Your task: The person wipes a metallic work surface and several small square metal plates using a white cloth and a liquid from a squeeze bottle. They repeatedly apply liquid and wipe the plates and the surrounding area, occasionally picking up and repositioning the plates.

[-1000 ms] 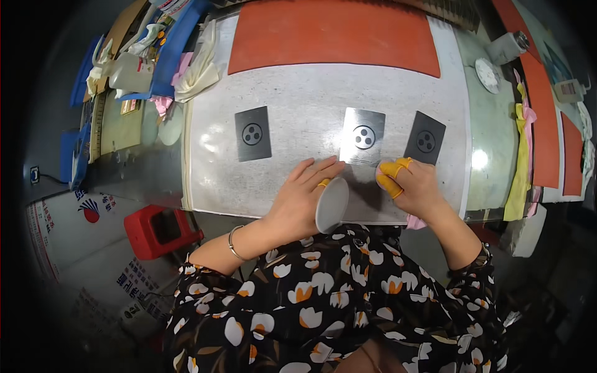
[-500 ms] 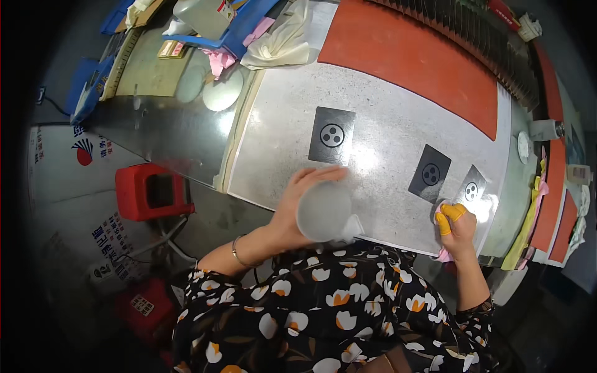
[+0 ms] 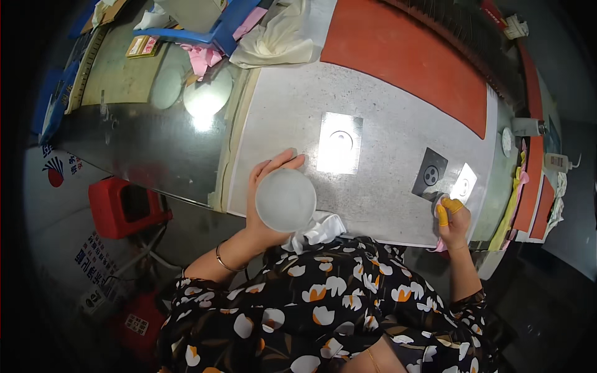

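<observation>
left hand (image 3: 264, 186): grip wrapped around a frosted round disc (image 3: 285, 199), held over the worktop (image 3: 385, 137) near edge, 7 o'clock of the glaring square plate (image 3: 339, 143)
white cloth (image 3: 322, 227): 4 o'clock of the disc, touching it
dark square plate (image 3: 430, 174): flat on the worktop
right hand (image 3: 453, 219): yellow fingertips (image 3: 442, 214), grip curled on a pink cloth (image 3: 438, 246), 5 o'clock of the dark plate

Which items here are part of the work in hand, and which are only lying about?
In hand:
left hand holding round frosted lens
right hand with yellow finger cots
white cloth
three dark square plates

Lying about:
red stool
orange mat
cream cloth
pink rag
</observation>
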Demonstrator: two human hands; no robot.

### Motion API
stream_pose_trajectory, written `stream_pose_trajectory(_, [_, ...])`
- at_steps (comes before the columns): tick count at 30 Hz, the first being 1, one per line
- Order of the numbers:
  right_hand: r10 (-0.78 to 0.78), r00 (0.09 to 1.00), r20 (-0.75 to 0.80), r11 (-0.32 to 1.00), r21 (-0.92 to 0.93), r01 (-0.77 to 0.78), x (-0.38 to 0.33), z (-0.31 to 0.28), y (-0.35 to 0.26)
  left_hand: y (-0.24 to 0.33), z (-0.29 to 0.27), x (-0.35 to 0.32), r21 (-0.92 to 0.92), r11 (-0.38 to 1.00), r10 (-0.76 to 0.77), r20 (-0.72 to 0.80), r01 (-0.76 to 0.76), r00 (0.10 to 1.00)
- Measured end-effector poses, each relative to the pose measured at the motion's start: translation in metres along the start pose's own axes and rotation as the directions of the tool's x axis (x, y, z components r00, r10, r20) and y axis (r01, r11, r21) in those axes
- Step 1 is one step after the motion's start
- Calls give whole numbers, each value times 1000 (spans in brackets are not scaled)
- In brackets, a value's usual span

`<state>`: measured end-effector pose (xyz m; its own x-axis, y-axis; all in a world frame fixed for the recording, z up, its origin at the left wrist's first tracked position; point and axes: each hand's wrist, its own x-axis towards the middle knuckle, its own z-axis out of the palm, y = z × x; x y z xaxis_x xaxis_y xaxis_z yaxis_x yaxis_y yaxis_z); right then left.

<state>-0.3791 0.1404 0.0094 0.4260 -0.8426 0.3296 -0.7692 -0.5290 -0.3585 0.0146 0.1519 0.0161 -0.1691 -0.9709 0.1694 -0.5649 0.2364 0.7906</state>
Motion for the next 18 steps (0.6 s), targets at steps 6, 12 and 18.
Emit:
stream_pose_trajectory(6, [42,999,19,999,-21,-41,2,0,-3,-6,-1,-1,-31,998,63,16,-62,998])
stream_pose_trajectory(12, [26,1000,-12,998,-54,-26,3,2,-2,-6,-2,1,33,995,88,53,-89,995])
stream_pose_trajectory(18, [20,1000,-2,999,-45,-20,4,1,-1,-8,-2,1,66,994,78,83,-83,994])
